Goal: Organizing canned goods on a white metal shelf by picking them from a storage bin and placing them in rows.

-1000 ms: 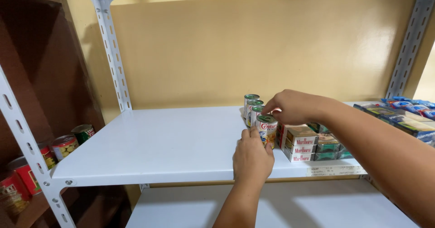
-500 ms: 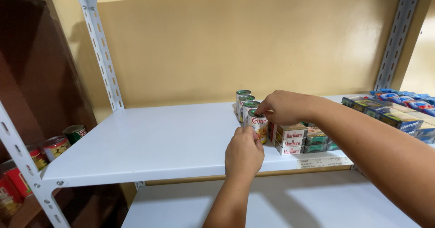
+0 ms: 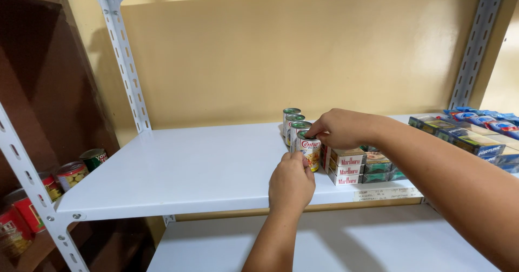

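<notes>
**shelfwatcher:** So this looks like the placing step to me. Both hands are on the front can (image 3: pixel 308 149), the nearest one in a row of small cans (image 3: pixel 292 122) running front to back on the white shelf (image 3: pixel 178 169). The left hand (image 3: pixel 292 183) comes up from below the shelf edge with its fingers pinched narrow on the lower front of the can. The right hand (image 3: pixel 340 129) reaches in from the right, fingertips curled down over the can's top rim. Both are holding that one can, not hovering.

**tinstacker:** Where does it sit against the row?

**shelfwatcher:** Right in front of the others, touching or very nearly, I can't tell which. It stands upright near the shelf's front edge. Just to the right of the can are stacked flat packs (image 3: pixel 346 166), red-and-white ones with greenish ones beside them. Further right there's a line of blue packets (image 3: pixel 476 137).

**tinstacker:** What does the can itself look like?

**shelfwatcher:** Small, short, metal lid, a label with a red band up top and yellowish bits below. Same build as the three behind it.

**tinstacker:** What does it want next?

**shelfwatcher:** My guess: squaring it up with the row, label facing out, then letting go gently so the neighbours don't get nudged. There's little room between the can and the packs, so the right hand would need to lift away upward, not sideways.

**tinstacker:** Anything to the left?

**shelfwatcher:** Bare shelf left of the can, then more tins (image 3: pixel 70 173) on a brown rack well off that way.
</notes>
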